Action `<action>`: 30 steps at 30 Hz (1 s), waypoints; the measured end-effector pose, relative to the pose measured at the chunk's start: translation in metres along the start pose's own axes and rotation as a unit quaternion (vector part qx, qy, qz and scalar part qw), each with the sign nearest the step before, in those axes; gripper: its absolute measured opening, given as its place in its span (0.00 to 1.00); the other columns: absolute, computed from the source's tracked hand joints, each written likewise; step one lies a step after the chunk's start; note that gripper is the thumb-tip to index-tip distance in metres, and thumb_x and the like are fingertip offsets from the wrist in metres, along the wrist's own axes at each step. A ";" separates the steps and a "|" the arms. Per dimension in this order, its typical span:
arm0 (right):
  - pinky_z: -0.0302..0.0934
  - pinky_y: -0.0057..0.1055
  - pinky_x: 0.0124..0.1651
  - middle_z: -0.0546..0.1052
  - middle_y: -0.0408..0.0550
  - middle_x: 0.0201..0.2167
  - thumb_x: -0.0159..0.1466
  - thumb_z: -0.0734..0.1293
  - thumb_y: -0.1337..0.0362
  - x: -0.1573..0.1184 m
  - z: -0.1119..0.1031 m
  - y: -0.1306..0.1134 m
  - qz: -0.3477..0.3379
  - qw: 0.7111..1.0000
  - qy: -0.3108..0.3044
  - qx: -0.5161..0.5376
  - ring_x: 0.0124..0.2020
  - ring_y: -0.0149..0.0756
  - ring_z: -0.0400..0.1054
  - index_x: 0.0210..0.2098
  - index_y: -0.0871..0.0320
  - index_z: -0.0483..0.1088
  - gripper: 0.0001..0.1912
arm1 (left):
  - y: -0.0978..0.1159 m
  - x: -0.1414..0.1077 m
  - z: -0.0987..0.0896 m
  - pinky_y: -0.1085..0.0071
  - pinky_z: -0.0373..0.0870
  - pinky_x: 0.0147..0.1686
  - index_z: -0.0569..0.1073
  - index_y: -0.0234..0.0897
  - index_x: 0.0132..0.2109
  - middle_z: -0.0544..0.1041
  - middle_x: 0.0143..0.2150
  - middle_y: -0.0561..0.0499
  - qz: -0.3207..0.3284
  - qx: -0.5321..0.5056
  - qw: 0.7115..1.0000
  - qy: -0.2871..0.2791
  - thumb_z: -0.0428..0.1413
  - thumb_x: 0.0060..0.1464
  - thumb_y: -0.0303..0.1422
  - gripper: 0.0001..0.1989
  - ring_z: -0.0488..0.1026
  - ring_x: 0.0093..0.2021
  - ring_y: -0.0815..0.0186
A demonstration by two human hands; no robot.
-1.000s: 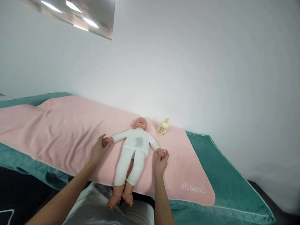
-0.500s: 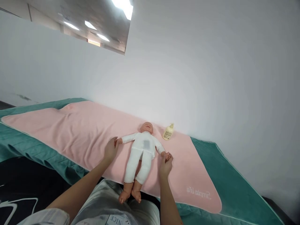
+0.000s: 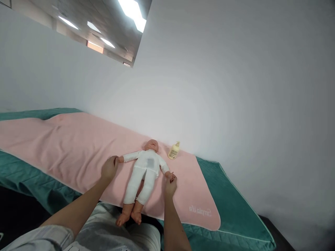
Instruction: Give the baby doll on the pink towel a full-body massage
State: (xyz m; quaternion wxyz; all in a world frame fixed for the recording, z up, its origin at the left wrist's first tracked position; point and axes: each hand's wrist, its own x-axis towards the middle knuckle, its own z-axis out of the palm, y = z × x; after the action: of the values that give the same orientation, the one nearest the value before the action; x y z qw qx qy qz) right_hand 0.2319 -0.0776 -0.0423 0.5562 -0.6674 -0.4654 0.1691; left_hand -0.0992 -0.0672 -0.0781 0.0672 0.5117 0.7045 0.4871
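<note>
Fingers of the left hand (image 3: 109, 169) and right hand (image 3: 171, 187) are grasping the doll (image 3: 149, 164) by its hands, the left now covering more (the hold apparently tightening).

Plain indoor room: pale wall (image 3: 222, 80), ceiling lights (image 3: 131, 8).

pump bottle (image 3: 173, 151) on pink blanket (image 3: 192, 190)

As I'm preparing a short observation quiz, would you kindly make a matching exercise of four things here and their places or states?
1. Doll
2. Pump bottle
3. Blanket
4. Left hand

A. Pink, spread beneath another thing
B. Holding the end of an outstretched arm
C. On its back, dressed in white
D. Pale yellow, beside a head

Pairs: 1-C, 2-D, 3-A, 4-B
</note>
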 end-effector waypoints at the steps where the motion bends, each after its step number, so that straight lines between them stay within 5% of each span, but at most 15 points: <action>1: 0.63 0.34 0.38 0.78 0.58 0.38 0.62 0.56 0.42 0.000 -0.002 0.000 0.002 1.000 -0.002 0.000 0.40 0.48 0.73 0.41 0.59 0.69 0.28 | 0.000 0.000 0.000 0.62 0.67 0.43 0.72 0.32 0.47 0.77 0.44 0.38 0.001 0.002 1.000 0.000 0.38 0.61 0.39 0.22 0.73 0.45 0.52; 16: 0.63 0.34 0.32 0.78 0.53 0.28 0.60 0.56 0.39 0.001 -0.024 -0.003 -0.024 0.997 -0.065 -0.023 0.33 0.48 0.74 0.27 0.55 0.68 0.26 | -0.002 0.001 0.003 0.62 0.67 0.42 0.74 0.33 0.44 0.77 0.42 0.39 0.006 -0.028 0.999 0.025 0.38 0.59 0.38 0.22 0.73 0.44 0.52; 26: 0.63 0.34 0.35 0.78 0.54 0.32 0.58 0.58 0.40 -0.006 -0.022 0.006 -0.043 0.996 -0.074 0.006 0.35 0.48 0.72 0.32 0.56 0.68 0.26 | 0.002 -0.002 -0.005 0.60 0.67 0.48 0.71 0.31 0.49 0.75 0.46 0.37 0.017 -0.059 0.996 0.059 0.37 0.61 0.38 0.23 0.71 0.48 0.52; 30: 0.63 0.34 0.38 0.78 0.54 0.35 0.58 0.59 0.40 -0.010 -0.020 0.009 -0.059 0.995 -0.075 0.022 0.38 0.48 0.72 0.35 0.57 0.68 0.26 | 0.002 -0.025 -0.020 0.58 0.64 0.53 0.67 0.32 0.54 0.71 0.51 0.37 0.035 -0.078 0.992 0.095 0.40 0.60 0.42 0.24 0.67 0.53 0.52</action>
State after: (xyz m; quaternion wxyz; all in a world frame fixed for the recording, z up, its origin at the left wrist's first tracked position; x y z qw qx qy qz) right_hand 0.2452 -0.0969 -0.0468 0.5431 -0.6120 -0.5405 0.1960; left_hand -0.0984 -0.0987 -0.0765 0.0223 0.4807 0.6492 0.5891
